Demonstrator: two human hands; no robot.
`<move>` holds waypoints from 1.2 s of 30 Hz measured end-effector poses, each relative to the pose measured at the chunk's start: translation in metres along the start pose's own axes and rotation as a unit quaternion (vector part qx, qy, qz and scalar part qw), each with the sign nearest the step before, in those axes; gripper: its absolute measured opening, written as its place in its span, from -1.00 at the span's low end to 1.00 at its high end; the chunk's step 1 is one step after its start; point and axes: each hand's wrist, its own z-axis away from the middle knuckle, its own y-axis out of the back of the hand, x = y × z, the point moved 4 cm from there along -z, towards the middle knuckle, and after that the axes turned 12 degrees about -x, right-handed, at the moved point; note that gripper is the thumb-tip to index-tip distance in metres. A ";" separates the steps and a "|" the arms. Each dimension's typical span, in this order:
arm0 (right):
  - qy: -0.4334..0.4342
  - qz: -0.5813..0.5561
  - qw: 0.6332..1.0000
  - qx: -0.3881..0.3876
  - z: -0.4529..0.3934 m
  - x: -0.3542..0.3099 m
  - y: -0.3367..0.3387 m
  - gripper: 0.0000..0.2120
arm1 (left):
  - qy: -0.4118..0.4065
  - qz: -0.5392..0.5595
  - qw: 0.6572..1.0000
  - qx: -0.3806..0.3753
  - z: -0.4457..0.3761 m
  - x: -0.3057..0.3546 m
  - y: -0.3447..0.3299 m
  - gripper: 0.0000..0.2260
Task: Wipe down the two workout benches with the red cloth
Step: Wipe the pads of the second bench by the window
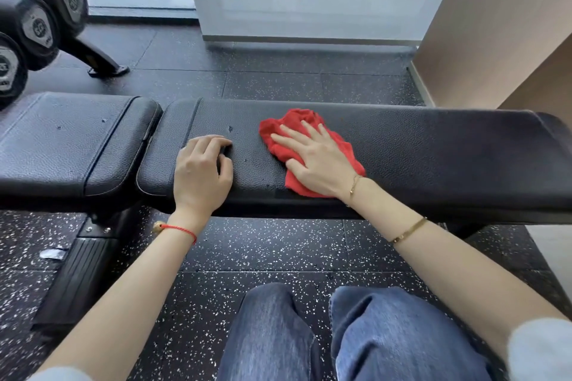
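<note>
A long black padded bench [433,158] runs across the middle of the view, with a shorter black pad [68,139] butted against its left end. The crumpled red cloth [297,120] lies on the long pad. My right hand [315,158] presses flat on the cloth with fingers spread, pinning it to the pad. My left hand [201,170] rests on the long pad near its left end, fingers curled, with nothing in it.
Black dumbbells [37,25] sit on a rack at the upper left, and the rack's foot [105,66] rests on the speckled rubber floor. A glass panel [309,3] and a tan wall [495,25] stand behind the bench. My knees in jeans [340,334] are below.
</note>
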 end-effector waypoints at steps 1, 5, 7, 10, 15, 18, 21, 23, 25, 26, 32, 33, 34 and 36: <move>0.037 0.009 0.999 -0.008 0.003 -0.012 -0.005 -0.48 | 0.000 0.000 1.000 -0.001 0.000 0.000 0.000 -0.75; 0.123 0.032 0.992 -0.017 0.028 -0.025 -0.014 -0.45 | 0.003 0.003 1.000 -0.005 -0.001 -0.002 0.000 -0.74; 0.117 0.033 0.993 -0.012 0.034 -0.014 -0.012 -0.47 | 0.004 0.003 1.000 -0.004 -0.001 -0.002 -0.001 -0.74; 0.068 0.011 0.998 -0.003 0.021 -0.004 -0.003 -0.50 | 0.006 0.001 1.000 -0.004 0.000 -0.001 0.001 -0.74; 0.075 0.026 0.997 -0.018 0.001 -0.039 -0.009 -0.49 | 0.012 -0.001 1.000 -0.012 0.000 0.002 0.002 -0.73; 0.118 0.052 0.991 -0.019 0.018 -0.048 -0.019 -0.45 | 0.008 0.000 1.000 -0.012 0.000 0.001 0.002 -0.73; 0.103 0.065 0.993 0.004 0.035 -0.030 -0.020 -0.45 | 0.008 0.004 1.000 -0.012 0.000 0.000 0.002 -0.72; 0.055 0.051 0.997 0.029 0.039 -0.009 -0.015 -0.47 | 0.007 0.005 1.000 -0.012 0.000 -0.001 0.001 -0.71; -0.039 0.023 0.997 0.058 0.036 0.015 -0.007 -0.50 | 0.005 0.006 1.000 -0.012 0.000 -0.002 0.001 -0.72; -0.089 0.011 0.993 0.070 0.032 0.023 -0.004 -0.51 | 0.005 0.006 1.000 -0.010 0.000 -0.002 0.000 -0.72; -0.073 0.028 0.995 0.054 0.001 -0.037 -0.019 -0.47 | 0.010 0.002 1.000 -0.006 -0.001 0.000 0.001 -0.72; -0.050 0.035 0.997 0.049 -0.002 -0.053 -0.024 -0.46 | 0.011 0.003 1.000 -0.005 -0.001 0.000 0.001 -0.72; -0.032 0.042 0.998 0.043 -0.004 -0.065 -0.029 -0.45 | 0.012 0.005 1.000 -0.005 0.000 0.000 0.001 -0.72; -0.017 0.053 0.998 0.036 -0.003 -0.071 -0.032 -0.45 | 0.012 0.009 1.000 -0.007 0.000 0.000 0.002 -0.72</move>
